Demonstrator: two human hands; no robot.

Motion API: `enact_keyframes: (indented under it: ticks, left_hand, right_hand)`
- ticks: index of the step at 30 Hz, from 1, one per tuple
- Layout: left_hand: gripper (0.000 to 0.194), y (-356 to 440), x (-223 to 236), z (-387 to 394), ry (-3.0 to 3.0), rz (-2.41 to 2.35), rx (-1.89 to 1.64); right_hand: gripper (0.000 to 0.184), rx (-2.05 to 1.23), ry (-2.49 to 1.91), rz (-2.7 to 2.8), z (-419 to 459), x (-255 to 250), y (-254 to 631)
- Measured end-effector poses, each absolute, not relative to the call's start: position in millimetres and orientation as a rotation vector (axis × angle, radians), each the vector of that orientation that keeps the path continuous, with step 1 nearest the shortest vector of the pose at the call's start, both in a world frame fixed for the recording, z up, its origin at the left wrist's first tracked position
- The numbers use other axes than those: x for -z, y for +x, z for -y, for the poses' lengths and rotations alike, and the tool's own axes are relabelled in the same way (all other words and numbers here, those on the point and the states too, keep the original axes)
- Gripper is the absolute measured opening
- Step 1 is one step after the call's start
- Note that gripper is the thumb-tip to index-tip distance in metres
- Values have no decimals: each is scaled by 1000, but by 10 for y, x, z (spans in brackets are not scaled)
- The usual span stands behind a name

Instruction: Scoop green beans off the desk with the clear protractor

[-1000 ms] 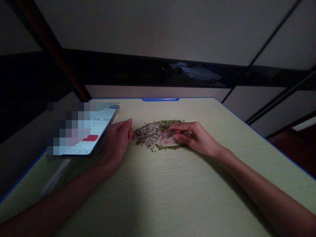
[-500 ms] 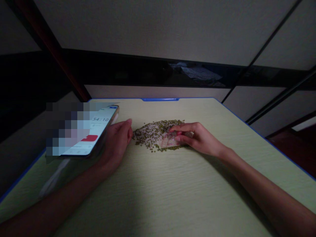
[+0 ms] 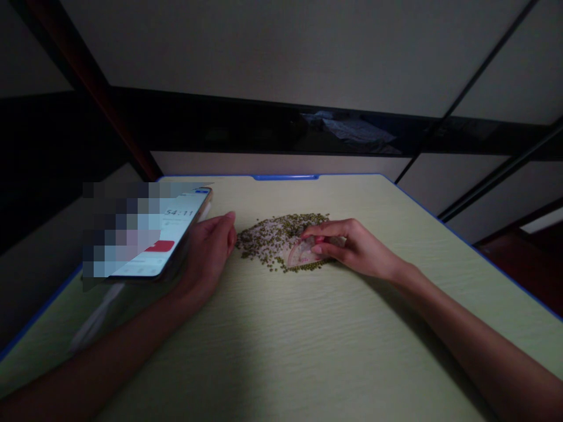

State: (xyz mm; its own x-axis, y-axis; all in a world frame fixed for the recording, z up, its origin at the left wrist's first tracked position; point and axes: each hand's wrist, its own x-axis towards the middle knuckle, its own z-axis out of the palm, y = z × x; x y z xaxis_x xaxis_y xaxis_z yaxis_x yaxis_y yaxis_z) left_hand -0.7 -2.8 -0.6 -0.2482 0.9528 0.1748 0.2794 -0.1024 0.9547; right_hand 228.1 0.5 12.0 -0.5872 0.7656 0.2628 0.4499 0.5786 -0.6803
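Note:
Green mung beans (image 3: 281, 231) mixed with pale grains lie in a flat pile on the table. My right hand (image 3: 347, 243) is at the pile's right side, thumb and fingers pinched on a see-through flat piece with a curved edge and pink markings (image 3: 301, 252), which looks like a protractor. That piece lies low over the beans, and part of it is covered by the fingers. My left hand (image 3: 211, 249) rests at the left end of the pile, fingers curled and thumb on top. The inside of that hand is hidden.
A phone (image 3: 176, 234) with a lit timer screen stands tilted at the left, close behind my left hand, partly blurred out. A white cable (image 3: 99, 316) runs below it. The pale table (image 3: 308, 340) has a blue rim, and cabinet panels (image 3: 264, 53) rise behind.
The see-through piece in my right hand has turned slightly, so its curved left edge shows more. My left hand has stayed still. The phone's timer has advanced one second.

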Motion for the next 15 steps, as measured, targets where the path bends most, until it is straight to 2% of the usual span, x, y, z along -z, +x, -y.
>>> enact_keyframes:
  ticks: [15]
  left_hand:
    - [40,-3,24,9,1365,-1575,-1408]
  right_hand:
    - [30,-807,-1083,2190,20,-103,2229]
